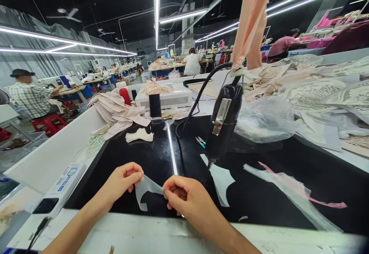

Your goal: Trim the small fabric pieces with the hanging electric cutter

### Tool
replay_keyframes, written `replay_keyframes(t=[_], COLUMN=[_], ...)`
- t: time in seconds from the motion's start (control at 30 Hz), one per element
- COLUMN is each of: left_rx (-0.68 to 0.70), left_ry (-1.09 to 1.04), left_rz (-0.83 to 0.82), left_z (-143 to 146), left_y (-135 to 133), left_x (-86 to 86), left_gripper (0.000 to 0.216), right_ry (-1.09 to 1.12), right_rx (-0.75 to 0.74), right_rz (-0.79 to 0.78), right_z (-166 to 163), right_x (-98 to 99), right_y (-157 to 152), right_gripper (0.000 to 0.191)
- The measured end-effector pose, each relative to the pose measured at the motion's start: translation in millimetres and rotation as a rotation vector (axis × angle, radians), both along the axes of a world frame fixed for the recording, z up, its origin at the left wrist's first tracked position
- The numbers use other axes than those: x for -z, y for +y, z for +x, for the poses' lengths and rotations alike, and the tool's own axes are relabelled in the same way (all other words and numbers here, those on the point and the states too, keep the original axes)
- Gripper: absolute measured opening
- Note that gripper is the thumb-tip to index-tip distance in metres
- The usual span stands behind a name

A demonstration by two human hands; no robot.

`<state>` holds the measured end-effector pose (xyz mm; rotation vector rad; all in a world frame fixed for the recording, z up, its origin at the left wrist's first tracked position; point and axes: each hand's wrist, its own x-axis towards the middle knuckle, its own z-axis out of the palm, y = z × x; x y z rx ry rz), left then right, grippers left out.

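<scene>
We hold one translucent film piece (145,188) just above the near edge of the black bench (138,158), stretched between our two hands. Our left hand (122,181) pinches its left end between thumb and forefinger, the other fingers curled in. Our right hand (187,200) pinches its right end the same way, fingers pressed together and folded under. One tail of the piece hangs down toward the near edge.

Two more translucent cut pieces lie flat on the bench. A short one (220,179) is just right of our right hand, and a long one (288,194) lies toward the near right corner with one pink strip (325,203) along it. One black hand tool (223,119) hangs tip-down over the middle of the bench beneath peach fabric strips (253,19), and its one black cable (198,96) loops toward the back. One clear plastic bag (263,119) sits just beside it on the right.

Toward the far left corner we count one small cream fabric piece (140,135) and one stack of beige fabric (115,110). One coil of cream cord (93,144) lies on the white ledge along the left edge. At the far edge stand one white box machine (167,96), one black block (155,105) in front of it, and one red container (125,95). Lace pieces (317,88) are heaped along the right edge. One white labelled device (59,188) lies off the near left corner.

Three other people sit well apart from us: one in a checked shirt (31,96), one in white (192,62), one in pink (284,44).
</scene>
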<state>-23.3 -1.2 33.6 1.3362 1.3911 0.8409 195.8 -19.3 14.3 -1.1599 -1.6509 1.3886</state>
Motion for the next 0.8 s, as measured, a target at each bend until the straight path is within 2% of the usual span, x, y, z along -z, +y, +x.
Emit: replay_keyframes(t=[0.27, 0.33, 0.4, 0.5, 0.67, 0.8], left_rx=[0.043, 0.076, 0.11, 0.137, 0.095, 0.035], left_ry=[0.097, 0.115, 0.139, 0.197, 0.321, 0.363], left_rz=[0.064, 0.077, 0.084, 0.103, 0.239, 0.372], left_z=[-2.7, -6.0, -8.7, -7.6, 7.6, 12.2], left_y=[3.6, 3.8, 4.3, 8.8, 28.0, 34.6], left_x=[-0.1, -1.9, -4.5, -6.1, 5.3, 18.1], left_gripper=[0.029, 0.029, 0.029, 0.028, 0.028, 0.034], right_ry=[-0.146, -0.142, -0.112, -0.179, -0.531, -0.711], right_rx=[0.009, -0.019, -0.051, -0.017, 0.13, 0.175], right_rz=[0.289, 0.274, 0.191, 0.17, 0.42, 0.596], right_z=[-2.1, -3.1, -2.8, 0.6, 7.4, 12.9], right_x=[-3.1, -4.4, -5.5, -6.3, -3.0, 4.0], right_y=[-7.2, -9.6, -10.2, -7.3, -0.3, -8.5], right_gripper=[0.015, 0.015, 0.015, 0.015, 0.018, 0.009])
